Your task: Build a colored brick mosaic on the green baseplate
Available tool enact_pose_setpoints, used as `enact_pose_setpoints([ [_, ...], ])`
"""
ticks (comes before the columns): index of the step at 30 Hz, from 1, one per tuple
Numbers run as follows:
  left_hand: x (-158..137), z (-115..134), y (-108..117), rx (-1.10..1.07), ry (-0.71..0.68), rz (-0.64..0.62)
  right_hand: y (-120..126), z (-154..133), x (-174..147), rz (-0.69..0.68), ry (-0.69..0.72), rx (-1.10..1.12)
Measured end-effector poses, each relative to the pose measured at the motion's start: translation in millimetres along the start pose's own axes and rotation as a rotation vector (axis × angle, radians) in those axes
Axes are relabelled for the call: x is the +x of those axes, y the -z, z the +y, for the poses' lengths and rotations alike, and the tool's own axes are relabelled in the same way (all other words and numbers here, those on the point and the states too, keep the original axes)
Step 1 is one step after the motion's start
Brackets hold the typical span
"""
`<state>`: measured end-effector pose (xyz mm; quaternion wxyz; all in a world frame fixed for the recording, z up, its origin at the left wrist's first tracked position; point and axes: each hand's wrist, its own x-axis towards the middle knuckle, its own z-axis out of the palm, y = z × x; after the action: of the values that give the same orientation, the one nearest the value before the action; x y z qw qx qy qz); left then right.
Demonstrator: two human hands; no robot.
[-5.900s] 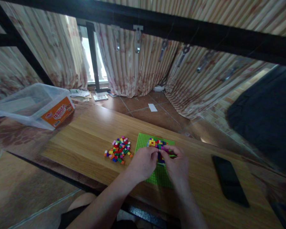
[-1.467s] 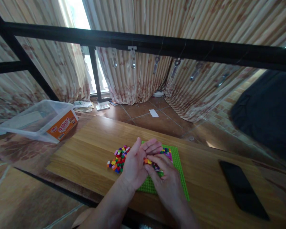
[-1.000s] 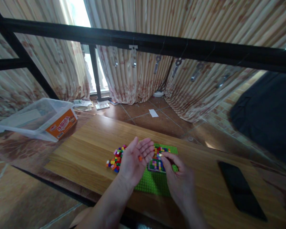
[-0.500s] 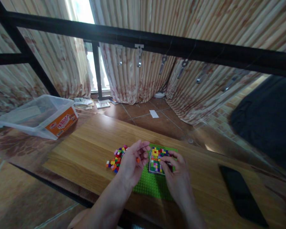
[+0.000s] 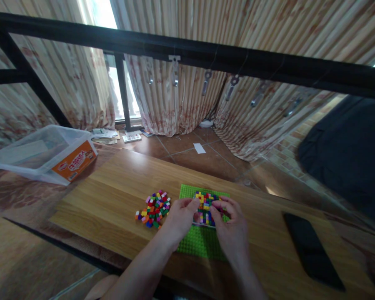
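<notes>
A small square board of colourful toy bricks (image 5: 206, 201) lies on a green studded baseplate (image 5: 195, 246). At the board's left side is my left hand (image 5: 181, 218), its fingers curled in and thumb and forefinger meeting at the edge; what they hold is hidden. My right hand (image 5: 233, 218) covers the board's right part. Its thumb and forefinger are pinched together over the bricks, and anything between them is too small to make out. A pile of loose small bricks (image 5: 156, 206) lies on the wooden tabletop (image 5: 112, 196), left of my left hand.
A black phone (image 5: 312, 250) lies at the right of the tabletop. To the left stands a clear plastic bin (image 5: 46, 173) with an orange label. A black metal bar (image 5: 193, 52) with hanging hooks crosses above the table. Curtains (image 5: 187, 104) hang behind.
My left hand has turned from palm-up with loose fingers, an orange brick by its palm, to curled fingers at the board's left edge. My right hand stays over the board.
</notes>
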<state>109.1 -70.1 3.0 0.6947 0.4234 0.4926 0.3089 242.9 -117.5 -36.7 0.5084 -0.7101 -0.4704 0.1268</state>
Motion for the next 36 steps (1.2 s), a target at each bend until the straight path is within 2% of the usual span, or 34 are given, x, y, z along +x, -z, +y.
enact_pose_setpoints([
  [5, -1.4, -1.5, 1.2, 0.148, -0.075, -0.034, -3.5, -0.1, -1.0, 0.025, -0.013, 0.028],
  [11, -1.2, -4.5, 1.2, 0.229, -0.158, -0.109, -5.2, -2.8, -1.1, 0.052, -0.011, 0.034],
  [18, -4.9, -3.7, 1.5, 0.232, -0.116, -0.150, -9.2, -0.7, -2.2, 0.072, -0.029, 0.059],
  [26, -5.1, -5.5, -2.0, 0.251, -0.154, -0.139, -8.6, -2.6, -2.0, 0.068, -0.020, 0.080],
  [33, 4.2, -10.4, 5.2, 0.278, -0.189, -0.095, -6.9, 1.3, -0.9, 0.079, -0.074, 0.100],
  [36, 5.2, -5.3, 9.4, 0.260, -0.202, -0.041, -10.4, 3.4, -1.0, 0.106, -0.149, 0.090],
])
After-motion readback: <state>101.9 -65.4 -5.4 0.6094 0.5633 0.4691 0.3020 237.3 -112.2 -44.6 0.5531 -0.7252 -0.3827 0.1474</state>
